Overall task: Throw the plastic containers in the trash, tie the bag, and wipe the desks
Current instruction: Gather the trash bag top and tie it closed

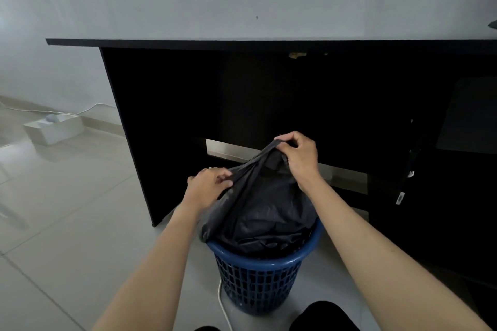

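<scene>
Up close, the fingers and thumb of the right hand (297, 154) curl tightly around a gathered corner of a black trash bag (261, 212), pinching it at the highest point of the bag. The left hand (208, 187) sits lower and to the left, its fingers likewise curled and pinching another gathered edge of the same bag. Between the two grips the thin plastic is pulled taut into a ridge, and below it the bag bulges, wrinkled and matte, dark grey to black. What is inside cannot be seen. Both bare forearms reach in from the bottom of the view.

The bag sits inside a blue plastic basket (258, 274) with a lattice wall and a rounded rim, standing on a pale tiled floor (67, 209). The bag's lower folds spill over the rim on the left side.

Directly behind the basket stands a black desk (242, 43), its dark side panel and shadowed underside filling the middle of the view. A white cord (224, 306) runs along the floor beside the basket's base. Far left, near the wall, a white box (53, 127) rests on the floor. Dark clothing shows at the bottom edge.
</scene>
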